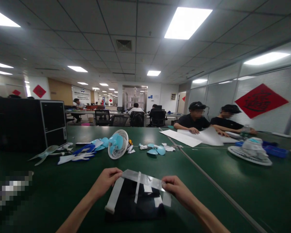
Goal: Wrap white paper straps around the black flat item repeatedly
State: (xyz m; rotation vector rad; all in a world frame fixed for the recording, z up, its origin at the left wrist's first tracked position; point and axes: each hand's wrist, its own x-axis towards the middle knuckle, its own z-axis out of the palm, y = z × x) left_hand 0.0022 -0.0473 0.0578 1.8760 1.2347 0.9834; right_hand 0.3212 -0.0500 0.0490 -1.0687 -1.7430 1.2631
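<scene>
A clear, see-through plastic strip [145,178] is stretched between my two hands above the far edge of a flat, glossy black panel [126,202]. My left hand [111,177] pinches the strip's left end. At its right end, my right hand [172,185] grips it between thumb and fingers. Along the panel's left side runs a pale whitish band [115,194], thicker at its near end. A narrow white strip [137,191] crosses the panel's middle, and small white pieces [157,201] show toward its right side. I cannot tell whether the clear strip touches the panel.
On the green table [82,187] beyond my hands lie a small fan head [118,144], blue-white gloves [80,153] and loose blue fan blades [156,149]. A black computer case [29,123] stands left. Across a metal seam, two people handle white sheets [203,136] beside another fan part [251,152].
</scene>
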